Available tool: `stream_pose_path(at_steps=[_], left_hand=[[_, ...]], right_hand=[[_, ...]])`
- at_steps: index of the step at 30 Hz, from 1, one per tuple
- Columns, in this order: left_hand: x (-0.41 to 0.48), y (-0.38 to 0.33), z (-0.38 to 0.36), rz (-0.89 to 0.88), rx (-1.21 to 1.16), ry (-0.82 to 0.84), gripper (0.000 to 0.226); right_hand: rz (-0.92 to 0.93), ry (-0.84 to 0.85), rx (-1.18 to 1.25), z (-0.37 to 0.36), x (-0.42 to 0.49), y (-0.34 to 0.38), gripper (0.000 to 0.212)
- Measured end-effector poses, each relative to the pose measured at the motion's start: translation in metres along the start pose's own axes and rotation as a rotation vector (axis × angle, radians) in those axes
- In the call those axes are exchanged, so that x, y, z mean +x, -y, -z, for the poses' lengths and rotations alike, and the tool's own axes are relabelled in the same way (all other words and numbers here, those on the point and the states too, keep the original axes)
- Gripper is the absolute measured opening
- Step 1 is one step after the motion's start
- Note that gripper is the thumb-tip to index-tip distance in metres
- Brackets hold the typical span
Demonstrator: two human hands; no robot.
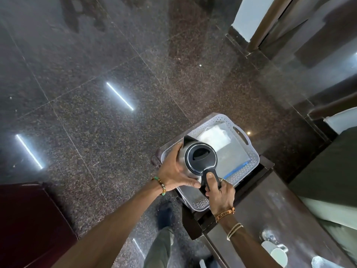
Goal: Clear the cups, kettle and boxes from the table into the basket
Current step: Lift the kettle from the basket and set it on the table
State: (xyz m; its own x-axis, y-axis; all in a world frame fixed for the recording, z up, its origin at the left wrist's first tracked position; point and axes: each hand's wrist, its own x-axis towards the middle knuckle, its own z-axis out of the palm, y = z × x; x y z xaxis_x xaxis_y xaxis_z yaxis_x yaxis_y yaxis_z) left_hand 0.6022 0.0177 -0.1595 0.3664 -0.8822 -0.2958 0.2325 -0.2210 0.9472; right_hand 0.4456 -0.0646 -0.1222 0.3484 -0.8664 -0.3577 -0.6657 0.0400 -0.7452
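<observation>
Right hand (220,192) wraps the handle of the kettle (200,157) and left hand (175,171) cups its side, holding it over the basket (251,164); lowering it in upright likely comes next.

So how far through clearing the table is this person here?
Done: a clear box already lies in the basket. In hand: the kettle, held above the basket, right hand gripping its handle, left hand cupping its body. Left: at least one white cup sits on the table.
</observation>
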Motion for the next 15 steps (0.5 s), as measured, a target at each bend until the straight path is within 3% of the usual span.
stream_pose_path(at_steps=[5,9,15], left_hand=[[0.002,0.006,-0.004,0.147,0.07,-0.134,0.128],[0.004,0.01,-0.007,0.153,0.26,-0.191,0.128],[0.003,0.018,-0.005,0.158,0.165,-0.081,0.146]], right_hand=[[0.005,0.011,0.007,-0.005,0.005,-0.013,0.074],[0.024,0.033,0.009,-0.006,0.007,-0.022,0.077],[0.05,0.084,-0.037,0.0,0.011,-0.027,0.07]])
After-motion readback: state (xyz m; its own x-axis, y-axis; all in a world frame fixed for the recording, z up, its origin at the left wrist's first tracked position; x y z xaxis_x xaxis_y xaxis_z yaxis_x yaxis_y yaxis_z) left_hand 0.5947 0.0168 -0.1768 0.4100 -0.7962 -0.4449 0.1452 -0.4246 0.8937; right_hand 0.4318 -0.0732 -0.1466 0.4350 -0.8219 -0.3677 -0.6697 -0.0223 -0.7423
